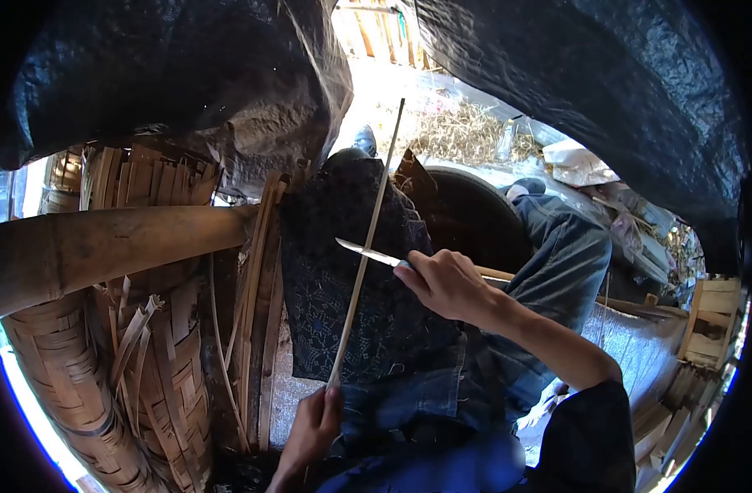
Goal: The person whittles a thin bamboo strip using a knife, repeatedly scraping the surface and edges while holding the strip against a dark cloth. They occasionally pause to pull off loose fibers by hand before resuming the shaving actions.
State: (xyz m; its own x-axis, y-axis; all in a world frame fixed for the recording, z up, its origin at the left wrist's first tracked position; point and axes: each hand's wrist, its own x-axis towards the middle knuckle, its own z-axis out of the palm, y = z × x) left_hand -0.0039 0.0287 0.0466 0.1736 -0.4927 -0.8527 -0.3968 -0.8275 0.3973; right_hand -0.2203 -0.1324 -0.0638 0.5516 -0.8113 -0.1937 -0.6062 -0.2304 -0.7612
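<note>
A long, thin bamboo strip (361,275) slants upward over a dark patterned cloth (335,320) that covers my lap. Near its lower end my left hand (317,421) grips the strip with fingers closed. My right hand (446,283) is wrapped round the handle of a knife (366,251), whose blade points left and crosses the strip around its middle. A light stick shows just beyond my right wrist.
Woven bamboo baskets (68,374) and upright strips stand at the left, below a thick bamboo pole (121,246). Dark plastic sheeting (589,90) hangs above. A round dark container (474,218) is ahead, with shavings (466,131) on the ground beyond.
</note>
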